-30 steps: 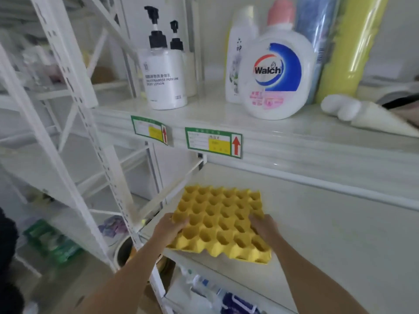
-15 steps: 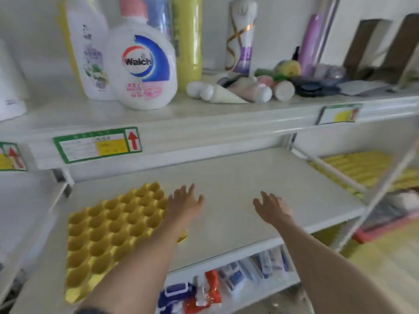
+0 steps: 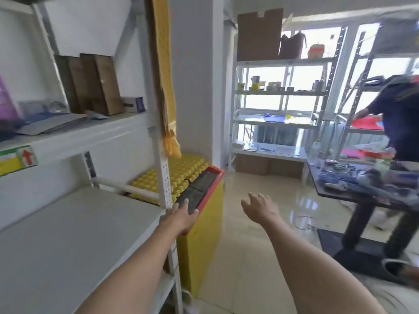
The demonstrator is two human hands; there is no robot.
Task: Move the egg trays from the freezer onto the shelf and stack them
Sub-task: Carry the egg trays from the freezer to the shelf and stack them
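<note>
Head view: a white metal shelf (image 3: pixel 74 225) with a bare board fills the left; beyond it lie a glossy cream tiled floor (image 3: pixel 249 257), window-side racks and a cluttered dark tabletop (image 3: pixel 353 191). Yellow moulded dimpled egg trays (image 3: pixel 181 171) lie atop the yellow, red-rimmed freezer (image 3: pixel 204 223), just beside the shelf post. The left hand (image 3: pixel 181 217) and right hand (image 3: pixel 259 207) both reach forward, fingers spread, holding nothing.

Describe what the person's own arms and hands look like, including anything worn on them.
Both forearms are bare as far as the frame shows, with no sleeve visible. The left hand and right hand wear no gloves; no rings, watch or wristband are visible from this side.
</note>
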